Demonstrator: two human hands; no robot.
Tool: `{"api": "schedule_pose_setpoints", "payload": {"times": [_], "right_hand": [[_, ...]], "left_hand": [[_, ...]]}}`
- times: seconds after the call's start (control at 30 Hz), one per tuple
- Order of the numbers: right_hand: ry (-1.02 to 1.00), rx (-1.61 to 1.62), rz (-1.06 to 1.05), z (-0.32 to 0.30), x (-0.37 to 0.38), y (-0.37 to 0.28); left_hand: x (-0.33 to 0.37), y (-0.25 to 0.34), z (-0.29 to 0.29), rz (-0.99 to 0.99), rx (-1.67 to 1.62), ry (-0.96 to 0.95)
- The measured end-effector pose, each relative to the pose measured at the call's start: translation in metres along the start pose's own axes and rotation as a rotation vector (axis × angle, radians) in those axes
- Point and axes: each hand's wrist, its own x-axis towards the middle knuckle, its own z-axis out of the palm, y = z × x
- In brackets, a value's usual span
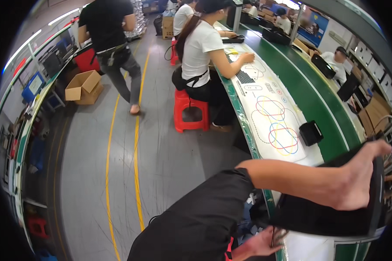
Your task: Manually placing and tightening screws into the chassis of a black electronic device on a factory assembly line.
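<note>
A large flat black case (318, 217) lies tilted over the table edge at the lower right. Across its top reaches my left arm in a black sleeve, and my left hand (355, 185) is closed over the case's far right edge. The undersides of those fingers are hidden. Lower down, my right hand (263, 243) is at the near left corner of the case, beside the table edge. Its fingers are blurred and partly covered by a dark strip, so their grip is unclear.
A white printed sheet with coloured loops (274, 117) covers the table, with a small black box (311, 132) on it. A seated co-worker (200, 52) is on a red stool (190, 111). Another person (109, 43) walks the aisle near an open carton (84, 87).
</note>
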Motion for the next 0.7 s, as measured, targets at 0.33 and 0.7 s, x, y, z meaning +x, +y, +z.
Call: {"api": "schedule_pose_setpoints", "payload": {"times": [0.33, 0.7], "right_hand": [[-0.937, 0.053, -0.147, -0.038, 0.025, -0.252], [0.194, -1.155, -0.370, 0.055, 0.141, -0.244]], "left_hand": [[0.025, -0.042, -0.098, -0.105, -0.079, 0.357], [-0.089, -0.009, -0.246, -0.057, 1.050, 0.942]]}}
